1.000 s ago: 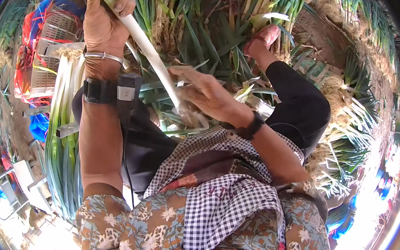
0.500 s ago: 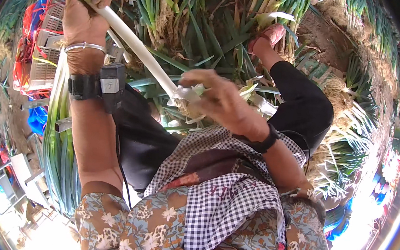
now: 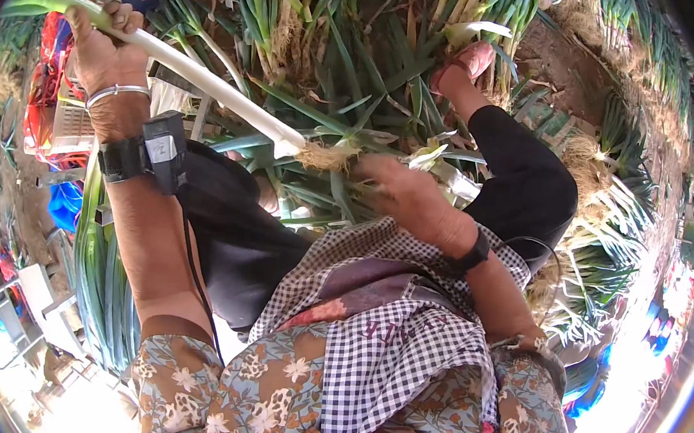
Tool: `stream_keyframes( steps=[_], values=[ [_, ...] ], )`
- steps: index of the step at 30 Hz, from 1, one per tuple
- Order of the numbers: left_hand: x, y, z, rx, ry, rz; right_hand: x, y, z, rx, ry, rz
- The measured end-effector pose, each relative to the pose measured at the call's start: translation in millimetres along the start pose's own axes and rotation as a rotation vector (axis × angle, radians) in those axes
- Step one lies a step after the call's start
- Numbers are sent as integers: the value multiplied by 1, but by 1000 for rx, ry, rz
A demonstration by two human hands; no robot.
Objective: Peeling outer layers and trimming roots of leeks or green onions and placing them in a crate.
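At the upper left my left hand (image 3: 112,52) is closed round the upper shaft of a long green onion (image 3: 209,82). Its green end points to the upper left, and the white stalk slants down toward the middle. Tan roots (image 3: 323,157) hang at the white end. Close beside these roots is my right hand (image 3: 419,203), its fingers smeared by motion, so whether they touch the roots does not show. Loose green leaves and peeled pieces lie on the ground under the stalk.
Upright bundles of green onions (image 3: 287,19) stand at the far side, another bundle (image 3: 483,13) beside my pink shoe (image 3: 469,61). More rooted onions (image 3: 604,233) lie at the right. Cleaned onions (image 3: 101,293) and a pale plastic crate (image 3: 76,124) are at the left.
My left hand has moved left and slightly down with the onion. Its root end now shows apart from my right hand, which has shifted right and down; the pale layer near the roots no longer shows.
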State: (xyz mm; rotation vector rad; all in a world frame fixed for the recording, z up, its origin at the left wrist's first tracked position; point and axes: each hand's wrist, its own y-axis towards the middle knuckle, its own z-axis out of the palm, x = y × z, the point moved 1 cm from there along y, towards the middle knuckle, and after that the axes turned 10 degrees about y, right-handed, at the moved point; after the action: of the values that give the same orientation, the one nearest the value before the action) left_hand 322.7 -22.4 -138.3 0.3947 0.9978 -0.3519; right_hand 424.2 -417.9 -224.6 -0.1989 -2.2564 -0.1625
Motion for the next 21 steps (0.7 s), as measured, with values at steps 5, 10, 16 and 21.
stream_keyframes(
  steps=[5,10,16,21],
  values=[
    [13,0,4,183,-209,-98,34,65,-17,-17,998,150],
    [13,-2,8,409,-707,-250,53,69,27,108,1645,157],
    [5,8,-21,317,-570,-175,42,27,-2,-26,837,2],
    [-24,11,-45,-165,167,-26,15,-36,-29,-373,422,-250]
  ],
)
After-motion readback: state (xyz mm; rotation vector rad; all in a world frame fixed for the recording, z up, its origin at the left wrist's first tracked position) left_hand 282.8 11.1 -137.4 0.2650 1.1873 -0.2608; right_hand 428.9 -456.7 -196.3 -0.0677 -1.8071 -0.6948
